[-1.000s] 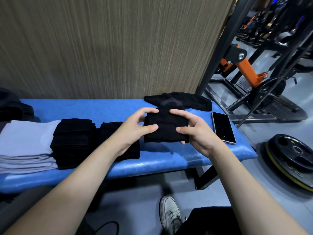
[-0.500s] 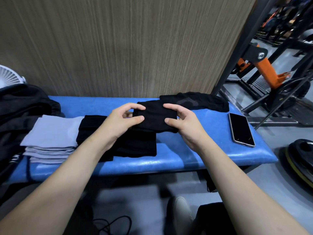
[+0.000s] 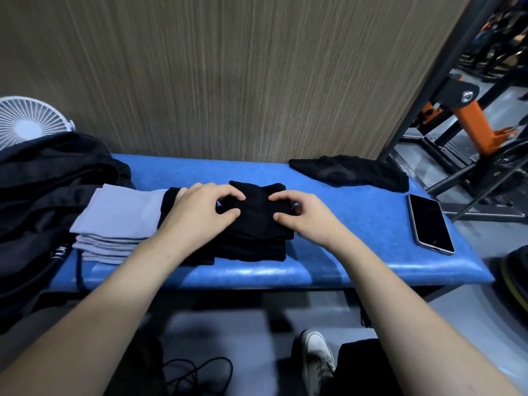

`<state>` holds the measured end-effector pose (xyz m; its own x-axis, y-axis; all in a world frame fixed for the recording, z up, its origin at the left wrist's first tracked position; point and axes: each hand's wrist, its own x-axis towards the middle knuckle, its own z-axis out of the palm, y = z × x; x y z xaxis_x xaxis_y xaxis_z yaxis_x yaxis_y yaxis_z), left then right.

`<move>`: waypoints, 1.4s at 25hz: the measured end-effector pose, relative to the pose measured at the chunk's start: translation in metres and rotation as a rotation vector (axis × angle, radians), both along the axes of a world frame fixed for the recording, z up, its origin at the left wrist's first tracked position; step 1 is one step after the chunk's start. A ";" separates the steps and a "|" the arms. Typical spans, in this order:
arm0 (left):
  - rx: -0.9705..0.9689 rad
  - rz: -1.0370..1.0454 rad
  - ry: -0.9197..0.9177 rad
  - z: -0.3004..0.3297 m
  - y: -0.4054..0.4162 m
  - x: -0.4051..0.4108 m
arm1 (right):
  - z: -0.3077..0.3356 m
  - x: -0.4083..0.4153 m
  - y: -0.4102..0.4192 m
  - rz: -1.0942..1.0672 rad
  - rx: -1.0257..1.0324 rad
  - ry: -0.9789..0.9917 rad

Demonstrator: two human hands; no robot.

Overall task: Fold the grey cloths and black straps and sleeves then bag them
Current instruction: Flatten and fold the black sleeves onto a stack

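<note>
Both hands, left hand [image 3: 205,207] and right hand [image 3: 303,215], pinch the folded black piece [image 3: 257,212] over the black stack [image 3: 257,247] beneath; square its edges (corners first) before releasing.

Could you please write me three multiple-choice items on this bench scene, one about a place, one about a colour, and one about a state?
1. Where does the phone lie?
A. at the right end of the blue bench
B. on the grey cloths
C. on the floor

2. What colour is the folded stack to the left of the black pile?
A. orange
B. grey
C. white

3. What is the state of the black piece near the wall?
A. folded and stacked
B. held in both hands
C. lying loose and unfolded

Answers:
1 A: it rests flat on the bench, right of the right hand.
2 B: its layers are pale grey.
3 C: it sprawls alone, untouched, while the left hand and the right one press on the black pile.
</note>
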<state>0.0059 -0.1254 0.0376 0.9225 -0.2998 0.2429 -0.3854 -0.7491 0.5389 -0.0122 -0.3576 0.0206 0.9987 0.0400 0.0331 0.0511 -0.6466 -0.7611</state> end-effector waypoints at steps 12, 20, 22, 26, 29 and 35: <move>0.396 0.049 -0.237 -0.019 -0.003 0.005 | -0.015 0.007 -0.005 0.125 -0.251 0.037; 0.475 -0.016 -0.386 -0.031 -0.001 0.009 | -0.025 0.008 -0.010 0.145 -0.375 0.001; 0.494 -0.018 -0.387 -0.034 0.000 0.010 | -0.028 0.007 -0.010 0.153 -0.379 0.040; 0.437 0.011 -0.431 -0.028 -0.001 0.015 | -0.022 0.001 -0.026 0.130 -0.242 0.039; 0.327 0.043 -0.437 -0.011 -0.016 0.019 | -0.011 -0.003 -0.056 0.020 -0.258 -0.015; 0.295 -0.098 -0.494 0.012 -0.090 0.050 | -0.012 0.013 -0.122 -0.263 -0.581 -0.127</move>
<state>0.0561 -0.2159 0.0495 0.6852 -0.4985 0.5310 -0.6134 -0.7881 0.0516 0.0008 -0.4796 0.0082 0.9674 -0.1581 0.1980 -0.0983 -0.9545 -0.2816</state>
